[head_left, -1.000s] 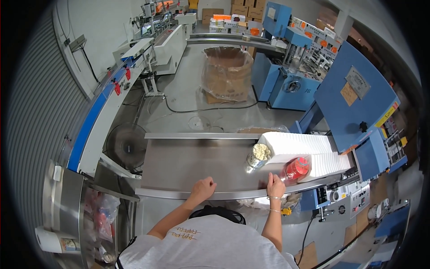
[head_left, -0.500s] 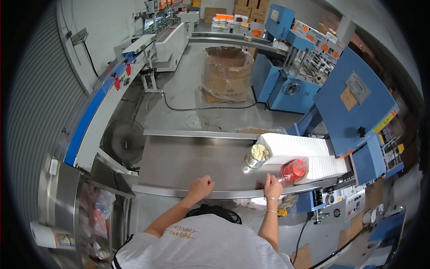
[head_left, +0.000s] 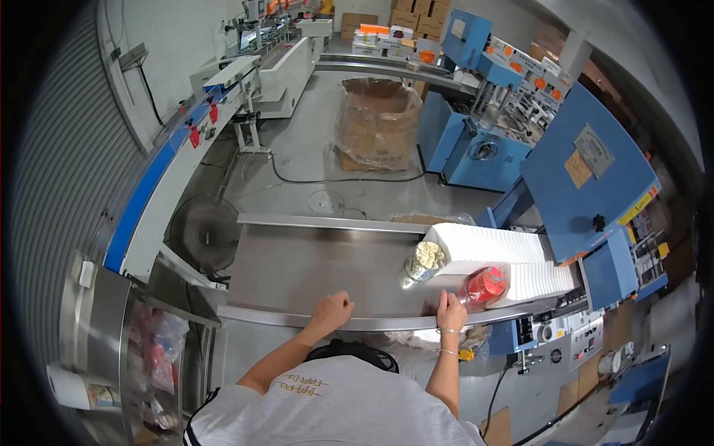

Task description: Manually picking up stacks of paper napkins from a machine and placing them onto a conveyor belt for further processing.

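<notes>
My left hand [head_left: 332, 311] is closed in a loose fist over the near edge of a long steel tray [head_left: 320, 260]; nothing shows in it. Farther right, my right hand [head_left: 451, 311] is also closed, fingers curled and pointing away, with nothing visible in it. Just beyond and right of it sits a red-topped container in clear wrapping [head_left: 485, 285], against the near row of white folded sheets [head_left: 539, 280]. A second container with a pale yellow top [head_left: 428, 256] leans by the end of the far row of white sheets [head_left: 491, 247]. Whether my right hand touches the red one, I cannot tell.
A blue machine [head_left: 587, 163] stands at the right end of the tray. Beyond it are a plastic-lined cardboard box [head_left: 377, 123] and another blue machine [head_left: 491, 152]. A blue-and-white conveyor [head_left: 149, 201] and a floor fan [head_left: 204, 236] are on the left.
The view has shifted very slightly. Both hands and the two containers keep their places, with no visible grasp or release.
</notes>
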A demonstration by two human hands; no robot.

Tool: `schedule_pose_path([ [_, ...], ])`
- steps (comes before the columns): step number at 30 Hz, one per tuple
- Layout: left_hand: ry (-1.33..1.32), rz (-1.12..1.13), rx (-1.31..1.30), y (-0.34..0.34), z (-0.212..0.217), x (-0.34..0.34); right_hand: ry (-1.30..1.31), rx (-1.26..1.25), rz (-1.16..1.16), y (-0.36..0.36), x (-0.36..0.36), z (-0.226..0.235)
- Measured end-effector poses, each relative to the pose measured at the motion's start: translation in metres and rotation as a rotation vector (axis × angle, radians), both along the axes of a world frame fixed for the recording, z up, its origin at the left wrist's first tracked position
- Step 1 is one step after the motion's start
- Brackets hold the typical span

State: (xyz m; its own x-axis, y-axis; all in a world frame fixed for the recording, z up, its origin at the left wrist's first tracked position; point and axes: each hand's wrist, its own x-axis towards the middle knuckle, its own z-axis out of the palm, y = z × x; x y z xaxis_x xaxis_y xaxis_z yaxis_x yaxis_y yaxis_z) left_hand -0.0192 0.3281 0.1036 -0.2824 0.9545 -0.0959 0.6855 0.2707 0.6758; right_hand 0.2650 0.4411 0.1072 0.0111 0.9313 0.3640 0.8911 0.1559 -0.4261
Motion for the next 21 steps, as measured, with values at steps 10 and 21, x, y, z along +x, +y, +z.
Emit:
schedule_pose_path([
  [10, 0.049, -0.009, -0.046, 0.0002, 0.0019, -0.0011, 0.031, 0.026, 0.013, 0.0016, 0.0017, -0.0058],
  [21, 0.051, 0.001, -0.072, 0.0023, -0.0022, -0.0006, 0.102, 0.031, 0.016, -0.0006, 0.0009, 0.0013],
])
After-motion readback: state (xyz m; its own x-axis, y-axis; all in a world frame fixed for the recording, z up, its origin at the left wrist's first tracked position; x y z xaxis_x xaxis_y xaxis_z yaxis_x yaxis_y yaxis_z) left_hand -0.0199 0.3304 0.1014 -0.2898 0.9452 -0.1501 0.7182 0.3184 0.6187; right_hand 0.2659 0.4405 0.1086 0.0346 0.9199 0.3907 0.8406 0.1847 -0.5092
